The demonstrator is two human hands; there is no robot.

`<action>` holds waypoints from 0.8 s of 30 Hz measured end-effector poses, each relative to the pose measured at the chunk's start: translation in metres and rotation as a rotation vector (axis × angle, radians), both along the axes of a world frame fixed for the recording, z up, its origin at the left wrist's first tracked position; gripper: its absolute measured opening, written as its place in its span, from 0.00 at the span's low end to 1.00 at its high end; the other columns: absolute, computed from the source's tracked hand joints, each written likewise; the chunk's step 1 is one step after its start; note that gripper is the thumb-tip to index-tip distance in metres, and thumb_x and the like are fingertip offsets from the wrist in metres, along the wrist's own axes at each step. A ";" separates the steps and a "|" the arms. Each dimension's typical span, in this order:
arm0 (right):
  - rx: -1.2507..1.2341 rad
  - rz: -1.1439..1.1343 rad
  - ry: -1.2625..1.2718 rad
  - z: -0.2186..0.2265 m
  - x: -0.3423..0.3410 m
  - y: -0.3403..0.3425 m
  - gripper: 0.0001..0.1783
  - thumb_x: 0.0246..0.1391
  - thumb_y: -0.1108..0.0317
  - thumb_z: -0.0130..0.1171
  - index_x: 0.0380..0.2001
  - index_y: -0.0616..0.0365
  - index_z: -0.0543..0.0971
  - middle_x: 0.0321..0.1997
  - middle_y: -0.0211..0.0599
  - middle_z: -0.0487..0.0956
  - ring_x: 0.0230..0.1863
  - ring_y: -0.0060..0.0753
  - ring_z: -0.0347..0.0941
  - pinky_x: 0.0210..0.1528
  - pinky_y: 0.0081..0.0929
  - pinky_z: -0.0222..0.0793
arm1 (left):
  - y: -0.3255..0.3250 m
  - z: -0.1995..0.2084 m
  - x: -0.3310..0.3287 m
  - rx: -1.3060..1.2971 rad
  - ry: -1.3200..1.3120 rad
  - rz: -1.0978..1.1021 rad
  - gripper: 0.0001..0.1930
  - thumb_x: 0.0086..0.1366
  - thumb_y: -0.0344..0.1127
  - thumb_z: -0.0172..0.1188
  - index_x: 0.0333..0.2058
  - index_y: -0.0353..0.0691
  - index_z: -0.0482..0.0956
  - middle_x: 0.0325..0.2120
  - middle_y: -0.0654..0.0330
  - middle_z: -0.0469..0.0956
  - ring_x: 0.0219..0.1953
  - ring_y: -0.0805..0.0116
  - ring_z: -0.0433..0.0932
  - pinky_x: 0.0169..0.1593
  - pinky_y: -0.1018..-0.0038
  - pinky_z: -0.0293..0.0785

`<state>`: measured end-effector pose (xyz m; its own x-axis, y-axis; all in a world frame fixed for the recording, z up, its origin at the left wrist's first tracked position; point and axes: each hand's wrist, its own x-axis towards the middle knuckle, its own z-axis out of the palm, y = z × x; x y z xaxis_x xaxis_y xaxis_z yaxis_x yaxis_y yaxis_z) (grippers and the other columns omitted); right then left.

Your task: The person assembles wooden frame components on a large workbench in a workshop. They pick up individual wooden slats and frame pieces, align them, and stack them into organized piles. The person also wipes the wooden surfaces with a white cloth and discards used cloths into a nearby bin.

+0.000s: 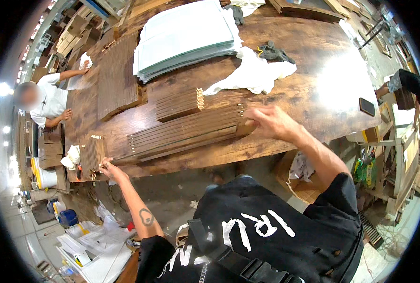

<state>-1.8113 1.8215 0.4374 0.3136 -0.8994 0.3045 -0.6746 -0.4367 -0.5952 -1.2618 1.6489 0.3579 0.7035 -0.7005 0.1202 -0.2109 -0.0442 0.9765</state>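
A row of long brown wooden strips (181,128) lies side by side across the near part of the table. At its right end, my right hand (268,122) is closed, with thumb and fingers pinching the end of the nearest wooden strip (172,152). My left hand (114,170) closes on that strip's left end by the table's front edge; its fingertips are partly hidden. Just beside the left hand is a stack of short wooden pieces (92,153) with pale ends. Behind the long strips sits another bundle of short strips (178,105) with light pegs at its right end.
Farther back are a large batch of brown strips (118,78) and a stack of glass-like sheets (184,42). White cloth (254,73), a dark glove (277,52) and a phone (366,106) lie on the wooden table (309,94). A co-worker (49,101) stands at the left end.
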 end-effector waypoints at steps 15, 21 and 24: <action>0.041 -0.401 -0.959 -0.060 0.068 0.016 0.33 0.70 0.44 0.31 0.43 0.64 0.75 0.45 0.43 0.78 0.42 0.33 0.75 0.49 0.32 0.71 | 0.005 -0.010 0.006 -0.074 -0.019 -0.010 0.14 0.67 0.46 0.49 0.40 0.40 0.67 0.33 0.60 0.73 0.42 0.64 0.70 0.59 0.61 0.59; 0.004 -0.646 -0.949 -0.047 0.098 0.031 0.27 0.67 0.55 0.33 0.30 0.66 0.75 0.29 0.45 0.80 0.30 0.31 0.74 0.37 0.29 0.69 | 0.010 -0.012 0.020 -0.077 -0.015 -0.064 0.16 0.69 0.49 0.45 0.37 0.40 0.68 0.36 0.60 0.72 0.45 0.65 0.69 0.59 0.61 0.58; -0.073 -0.671 -1.083 -0.069 0.105 0.037 0.26 0.66 0.56 0.35 0.25 0.66 0.72 0.27 0.47 0.80 0.28 0.34 0.73 0.36 0.29 0.69 | 0.020 -0.006 0.008 -0.149 0.060 -0.127 0.19 0.70 0.54 0.42 0.37 0.43 0.67 0.40 0.61 0.71 0.50 0.66 0.66 0.61 0.58 0.56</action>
